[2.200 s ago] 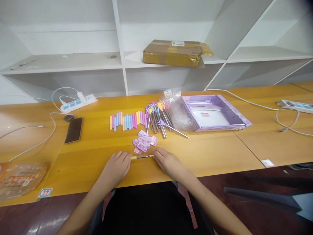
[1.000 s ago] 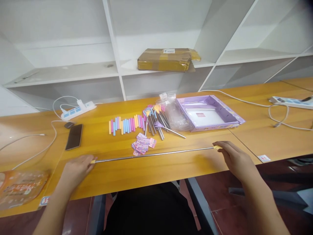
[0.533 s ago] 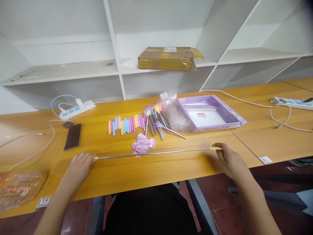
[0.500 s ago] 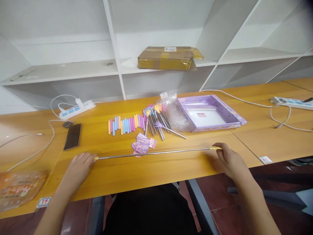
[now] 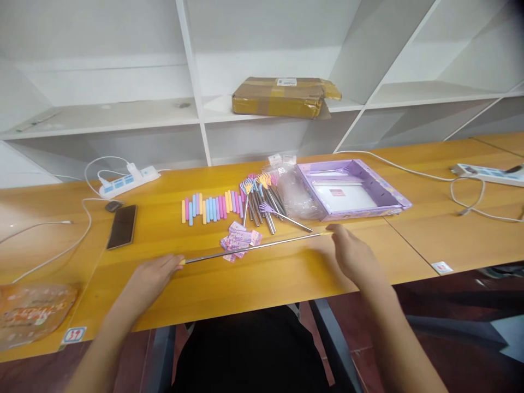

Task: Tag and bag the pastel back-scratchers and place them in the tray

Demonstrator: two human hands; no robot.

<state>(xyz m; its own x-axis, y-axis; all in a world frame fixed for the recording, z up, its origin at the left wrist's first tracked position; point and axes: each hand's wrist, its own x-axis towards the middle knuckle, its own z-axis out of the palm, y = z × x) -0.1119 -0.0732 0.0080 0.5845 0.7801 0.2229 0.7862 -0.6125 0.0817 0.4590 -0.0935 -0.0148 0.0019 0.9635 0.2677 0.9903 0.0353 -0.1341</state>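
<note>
Thin telescopic rod pinched at both tips, stretched across the surface between the hands

The left hand (image 5: 152,277) and right hand (image 5: 351,254) each close fingertips on a yellow end of the telescopic rod (image 5: 251,247), which spans the gap between them, just over the surface (image 5: 254,284). It looks light, slim and smooth, probably bendy mid-span (sections may slide), so the tips are the surest hold. Just beyond its middle lie pink tags (image 5: 240,240); farther off, pastel sleeves (image 5: 210,207) and bundled rods (image 5: 264,199), with a purple box (image 5: 352,188) beyond the right hand and a phone (image 5: 121,226) beyond the left.
</note>
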